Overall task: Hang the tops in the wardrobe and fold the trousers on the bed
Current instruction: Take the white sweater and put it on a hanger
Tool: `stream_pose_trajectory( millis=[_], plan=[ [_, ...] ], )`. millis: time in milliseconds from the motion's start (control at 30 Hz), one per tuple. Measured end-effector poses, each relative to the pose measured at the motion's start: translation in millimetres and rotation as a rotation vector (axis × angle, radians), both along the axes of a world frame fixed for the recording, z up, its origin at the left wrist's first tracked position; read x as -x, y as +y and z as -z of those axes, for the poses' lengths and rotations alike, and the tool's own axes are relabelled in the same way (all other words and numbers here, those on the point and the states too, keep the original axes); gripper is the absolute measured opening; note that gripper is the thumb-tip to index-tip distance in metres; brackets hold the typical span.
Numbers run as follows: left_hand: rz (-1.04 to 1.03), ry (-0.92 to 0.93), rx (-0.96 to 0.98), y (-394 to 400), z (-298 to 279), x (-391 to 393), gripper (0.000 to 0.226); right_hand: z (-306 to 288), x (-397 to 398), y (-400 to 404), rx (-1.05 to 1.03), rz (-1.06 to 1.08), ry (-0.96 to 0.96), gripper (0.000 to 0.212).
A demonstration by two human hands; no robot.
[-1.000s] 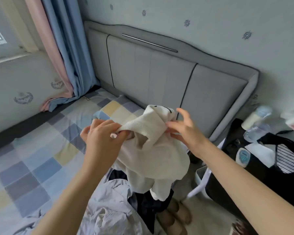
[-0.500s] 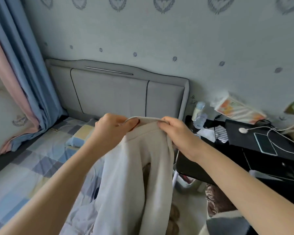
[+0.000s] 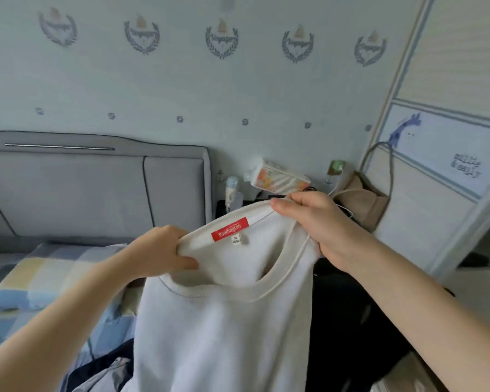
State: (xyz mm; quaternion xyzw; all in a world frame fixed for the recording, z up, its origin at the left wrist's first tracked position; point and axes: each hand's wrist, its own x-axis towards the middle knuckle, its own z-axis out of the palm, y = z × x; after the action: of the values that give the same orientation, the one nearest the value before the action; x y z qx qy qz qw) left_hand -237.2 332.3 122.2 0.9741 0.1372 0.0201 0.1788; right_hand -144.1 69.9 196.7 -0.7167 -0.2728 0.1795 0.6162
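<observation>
Over bed edge | cream top (image 3: 218, 329), red neck label | L hand (image 3: 156, 251) + R hand (image 3: 320, 222) pinching collar

A tissue pack (image 3: 277, 178) and bottle (image 3: 232, 190) sit beside the grey headboard (image 3: 96, 188).

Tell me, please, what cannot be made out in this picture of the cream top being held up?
- Head view: the cream top runs off the bottom edge, so its hem is cut off.
- The small white size tag under the red label is too small to read.
- The black table is mostly hidden by the top and the right hand.
- No hanger shows.
</observation>
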Motion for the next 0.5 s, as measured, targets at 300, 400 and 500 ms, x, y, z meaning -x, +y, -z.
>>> stream_pose_trajectory(
  millis=[300, 400, 500],
  plan=[
    [0.192, 0.051, -0.293, -124, 11, -56, 0.019, 3, 16, -195, 0.408, 0.299, -0.370, 0.034],
    [0.270, 0.012, -0.383, -170, 1, -63, 0.015, -3, 25, -250, 0.455, 0.440, -0.463, 0.037],
    [0.211, 0.087, -0.044, -221, -15, -68, 0.023, -12, 35, -304, 0.436, 0.536, -0.504, 0.041]
  ],
)
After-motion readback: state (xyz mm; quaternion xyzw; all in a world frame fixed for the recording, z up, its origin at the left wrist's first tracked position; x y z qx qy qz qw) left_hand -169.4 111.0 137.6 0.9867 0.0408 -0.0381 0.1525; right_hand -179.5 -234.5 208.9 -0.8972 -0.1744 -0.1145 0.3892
